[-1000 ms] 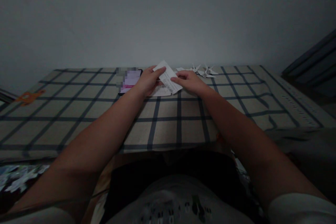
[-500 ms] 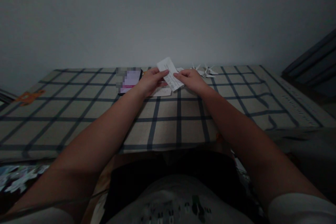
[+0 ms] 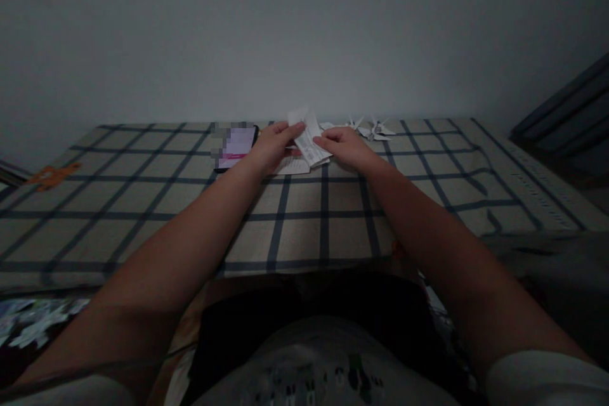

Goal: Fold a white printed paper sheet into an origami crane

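Observation:
A white folded paper (image 3: 310,143) with faint print is held up between my two hands, a little above the table. My left hand (image 3: 275,144) pinches its left side, thumb lying on the front face. At the right edge, my right hand (image 3: 346,144) grips it between thumb and fingers. The lower end shows more than one layer. Under and beside my left hand lies a printed sheet of paper (image 3: 294,165), partly hidden by that hand. Several folded paper shapes with pointed tips (image 3: 375,130) rest just behind my right hand.
A phone (image 3: 236,147) with its screen lit lies left of my left hand. The table wears a checked cloth (image 3: 304,235) and meets a plain wall (image 3: 304,32). An orange figure (image 3: 54,176) shows at the far left of the cloth.
The folded paper has tilted and its layers have spread apart at the lower end. My left thumb has shifted slightly up on it; both arms stay nearly in place.

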A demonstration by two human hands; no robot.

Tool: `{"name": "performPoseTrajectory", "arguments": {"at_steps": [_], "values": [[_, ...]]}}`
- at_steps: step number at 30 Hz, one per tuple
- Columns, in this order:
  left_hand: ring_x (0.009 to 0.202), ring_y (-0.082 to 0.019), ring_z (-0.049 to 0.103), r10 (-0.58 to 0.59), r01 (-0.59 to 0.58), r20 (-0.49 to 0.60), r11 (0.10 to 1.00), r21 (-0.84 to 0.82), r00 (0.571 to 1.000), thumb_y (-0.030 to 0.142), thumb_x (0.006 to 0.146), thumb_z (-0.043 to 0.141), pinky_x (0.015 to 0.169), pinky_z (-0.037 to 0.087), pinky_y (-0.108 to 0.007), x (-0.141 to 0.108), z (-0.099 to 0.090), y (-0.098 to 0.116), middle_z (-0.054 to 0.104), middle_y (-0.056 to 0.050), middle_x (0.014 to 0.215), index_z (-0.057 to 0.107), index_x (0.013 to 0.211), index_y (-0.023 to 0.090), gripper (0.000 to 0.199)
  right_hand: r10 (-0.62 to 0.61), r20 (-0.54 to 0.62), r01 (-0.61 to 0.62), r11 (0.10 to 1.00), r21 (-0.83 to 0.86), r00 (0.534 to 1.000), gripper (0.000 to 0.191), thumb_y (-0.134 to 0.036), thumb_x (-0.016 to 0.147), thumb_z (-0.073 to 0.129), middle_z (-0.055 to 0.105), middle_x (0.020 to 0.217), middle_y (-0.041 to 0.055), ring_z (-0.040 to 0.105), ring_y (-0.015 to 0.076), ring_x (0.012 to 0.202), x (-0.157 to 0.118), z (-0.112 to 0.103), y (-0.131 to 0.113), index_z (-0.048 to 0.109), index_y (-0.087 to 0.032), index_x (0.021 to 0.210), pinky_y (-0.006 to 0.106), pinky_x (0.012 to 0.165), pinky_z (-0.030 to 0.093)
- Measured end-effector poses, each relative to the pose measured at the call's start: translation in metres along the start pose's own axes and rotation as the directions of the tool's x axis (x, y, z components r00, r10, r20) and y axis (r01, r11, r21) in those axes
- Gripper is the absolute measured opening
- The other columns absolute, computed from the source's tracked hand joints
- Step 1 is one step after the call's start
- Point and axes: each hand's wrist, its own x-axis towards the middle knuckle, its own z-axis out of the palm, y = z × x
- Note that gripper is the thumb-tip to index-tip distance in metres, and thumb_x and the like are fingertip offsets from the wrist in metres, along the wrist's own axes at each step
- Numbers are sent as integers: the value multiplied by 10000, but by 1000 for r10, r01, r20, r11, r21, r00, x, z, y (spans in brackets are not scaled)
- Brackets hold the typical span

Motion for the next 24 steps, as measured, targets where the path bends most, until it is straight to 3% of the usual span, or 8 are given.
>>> {"name": "performPoseTrajectory", "arguments": {"at_steps": [6,10,14,24], "values": [[696,-151,706,22,-22,-6,999,37,1000,469,798,843,640,583,-259,0,-1,-1,762,-49,838,699,911,152,366,11,48,-14,999,50,999,354,-355,973,664,555,633,-30,474,97,610,-1,2,1,633,-152,685,266,618,344],[650,-131,667,6,-7,14,997,75,1000,417,778,843,568,508,-222,-3,0,0,754,-45,815,719,895,148,318,51,-1,-50,995,91,999,410,-304,1033,602,533,585,-36,476,87,562,-2,2,-4,591,-163,648,253,607,379],[664,-138,677,-46,41,57,994,98,997,372,777,821,586,515,-234,-6,3,1,763,-50,824,731,887,146,267,60,-29,-56,993,106,998,373,-213,1027,603,557,601,-33,501,82,574,-1,1,-5,579,-167,658,235,610,404],[636,-122,661,-14,13,28,999,39,1000,332,746,836,603,506,-236,-3,1,-4,748,-24,775,748,861,146,236,16,-11,-15,997,71,1000,380,-220,1033,611,561,593,-38,503,75,561,-1,2,-3,596,-164,658,226,590,395]]}}
